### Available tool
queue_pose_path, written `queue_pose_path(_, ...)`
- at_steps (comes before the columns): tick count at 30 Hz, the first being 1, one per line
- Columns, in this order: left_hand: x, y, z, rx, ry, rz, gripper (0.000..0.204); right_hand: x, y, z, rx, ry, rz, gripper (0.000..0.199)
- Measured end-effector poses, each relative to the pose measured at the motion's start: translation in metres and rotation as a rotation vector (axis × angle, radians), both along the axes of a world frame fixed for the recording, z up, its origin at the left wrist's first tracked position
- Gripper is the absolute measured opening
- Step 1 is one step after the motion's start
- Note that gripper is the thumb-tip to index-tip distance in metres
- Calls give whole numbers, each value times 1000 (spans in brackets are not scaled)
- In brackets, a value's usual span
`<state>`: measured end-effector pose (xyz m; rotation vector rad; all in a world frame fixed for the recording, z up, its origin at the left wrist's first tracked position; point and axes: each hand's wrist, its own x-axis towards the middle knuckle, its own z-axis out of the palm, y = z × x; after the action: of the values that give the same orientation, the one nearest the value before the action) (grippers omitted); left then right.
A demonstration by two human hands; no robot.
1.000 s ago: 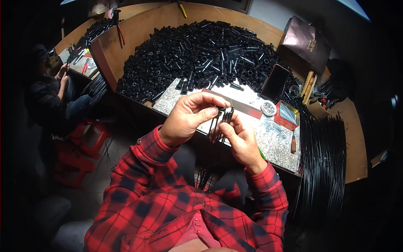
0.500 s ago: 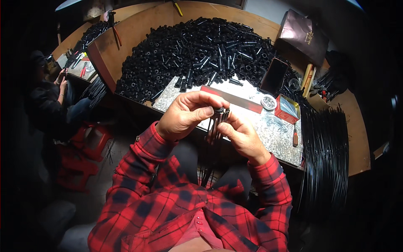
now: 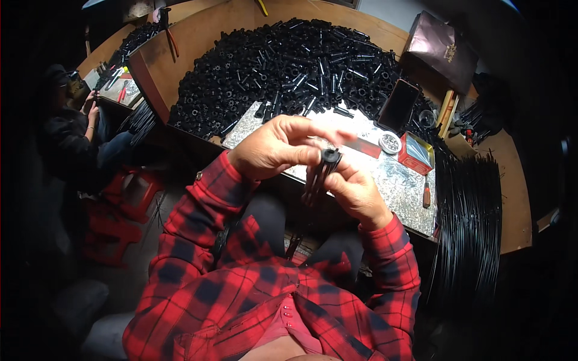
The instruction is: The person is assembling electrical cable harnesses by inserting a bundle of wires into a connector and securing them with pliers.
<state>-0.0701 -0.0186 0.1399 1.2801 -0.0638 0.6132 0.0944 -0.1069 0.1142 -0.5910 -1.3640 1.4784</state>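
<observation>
A black round hub (image 3: 330,156) with several thin dark rods hanging down from it is between my two hands, above the bench's front edge. My right hand (image 3: 358,191) grips it from the right, thumb pressed against the rods just below the hub. On the other side, my left hand (image 3: 268,147) has its thumb tip against the hub's left edge. The left forefinger reaches out over the hub and is smeared by motion; the fingers behind are partly hidden. Beyond my hands lies a large heap of black tubular parts (image 3: 259,72) with round, holed ends.
Across the speckled bench top (image 3: 397,192) are a round white dish (image 3: 389,142), a red open box (image 3: 415,157), a screwdriver (image 3: 427,195) and a phone (image 3: 398,105). Long thin black rods (image 3: 469,222) hang at the right. Another person (image 3: 75,129) sits at the left near red stools (image 3: 135,192).
The hub has come into view from under my left fingers and tilted toward me. My left forefinger has lifted off and stretched to the right. The head view has shifted slightly.
</observation>
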Motion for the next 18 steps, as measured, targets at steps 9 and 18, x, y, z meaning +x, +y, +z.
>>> queue_pose_path(9, -3, -16, 1, 236, 104, 599, 25, -12, 6, 0, 217, -359, -535, 5)
queue_pose_path(18, -19, -18, 4, 803, 240, 761, 24, -20, 9, -19, 172, -247, -490, 6)
